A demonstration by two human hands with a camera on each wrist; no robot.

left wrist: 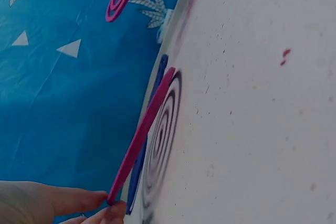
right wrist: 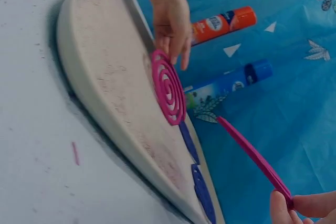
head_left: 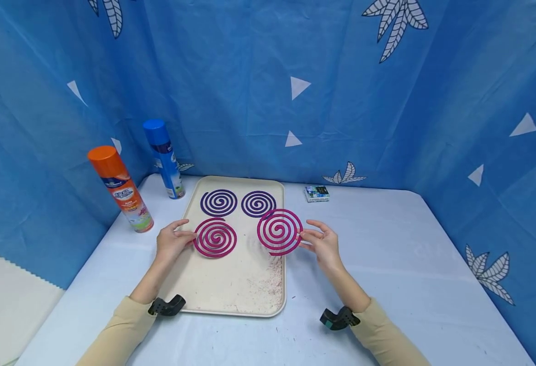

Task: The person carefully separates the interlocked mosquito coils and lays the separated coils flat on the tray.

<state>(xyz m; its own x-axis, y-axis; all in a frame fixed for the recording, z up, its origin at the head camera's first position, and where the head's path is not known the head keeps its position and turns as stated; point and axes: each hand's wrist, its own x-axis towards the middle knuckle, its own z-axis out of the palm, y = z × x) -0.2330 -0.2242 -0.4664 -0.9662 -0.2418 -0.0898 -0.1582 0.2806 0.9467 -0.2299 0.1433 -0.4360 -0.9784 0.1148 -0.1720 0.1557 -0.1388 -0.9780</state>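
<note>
Pinched at its left edge by my left hand [head_left: 172, 243] is a magenta mosquito coil [head_left: 215, 238], over the left part of the cream tray [head_left: 231, 300]. In the left wrist view this coil [left wrist: 142, 135] shows edge-on, with its shadow on the tray. My right hand [head_left: 323, 246] pinches a second magenta coil [head_left: 279, 232] by its right edge, above the tray's right rim; the right wrist view shows that coil [right wrist: 254, 156] lifted and edge-on. Two purple coils, one on the left [head_left: 219, 203] and one on the right [head_left: 257, 204], lie at the tray's far end.
An orange spray can [head_left: 123, 190] and a blue spray can [head_left: 164, 161] stand left of the tray. A small box [head_left: 316, 193] lies beyond its far right corner. Pinkish crumbs dot the tray's lower right. A blue curtain [head_left: 249, 91] hangs behind the white table [head_left: 364, 244].
</note>
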